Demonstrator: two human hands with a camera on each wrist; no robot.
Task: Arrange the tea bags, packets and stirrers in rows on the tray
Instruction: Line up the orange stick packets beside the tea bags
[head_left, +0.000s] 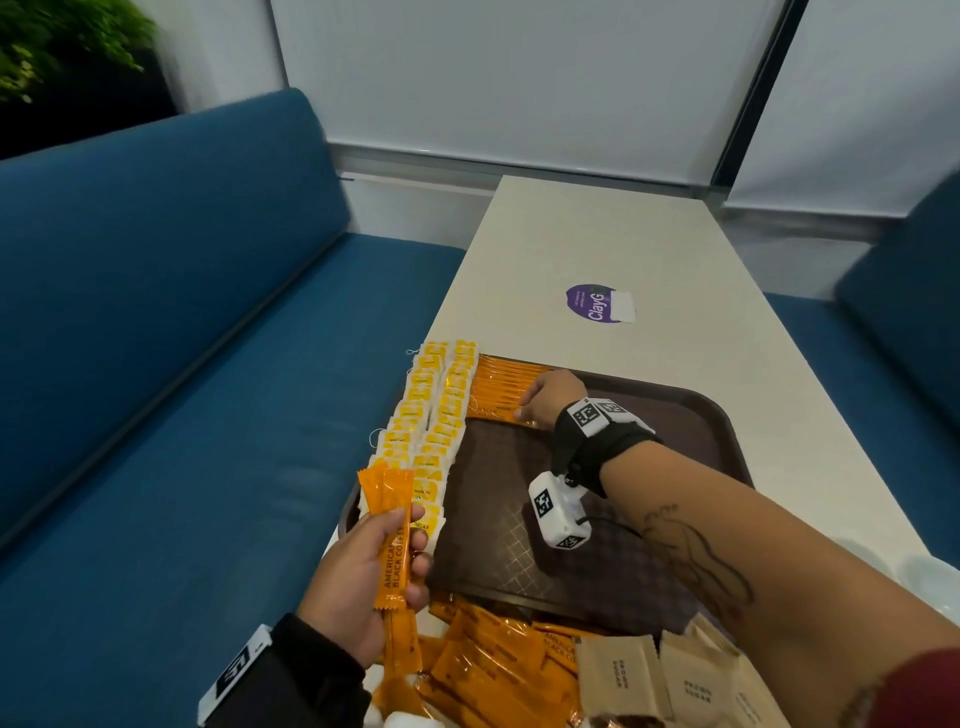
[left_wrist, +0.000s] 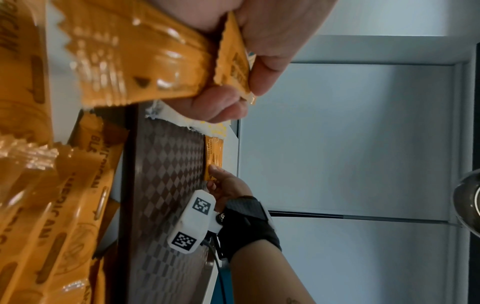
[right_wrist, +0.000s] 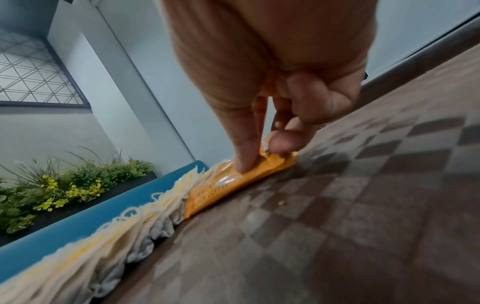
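Nearest, at the table's near edge: a loose pile of orange coffee sticks (head_left: 498, 670), w/ tan sugar packets (head_left: 670, 680) just to their right. Some sticks overlap the tray's near rim.

Left hand (head_left: 363, 582) is raised over the tray's near-left corner, fingers and thumb curled round a few orange sticks (head_left: 392, 525) held upright; one more hangs below the fist. Left wrist view shows the same clamp on the held sticks (left_wrist: 233, 61), thumb against them.

Brown tray (head_left: 597, 519) has a diamond-pattern floor, mostly bare in the middle. Along its left side run two rows of yellow-and-white tea bags (head_left: 436, 415), overlapping like shingles, near end to far end, strings trailing off the left.

Right hand (head_left: 550, 397) reaches across to the far-left part of the tray, fingertips down on the row of sticks (head_left: 498, 389) laid flat just right of the tea bags. Right wrist view: thumb and fingers (right_wrist: 245, 152) pinch the nearest stick (right_wrist: 233, 185) of that row, which lies on the tray floor.

Beyond the tray: white table (head_left: 597, 244) w/ a purple sticker (head_left: 595, 304). Blue bench (head_left: 182, 312) on the left.
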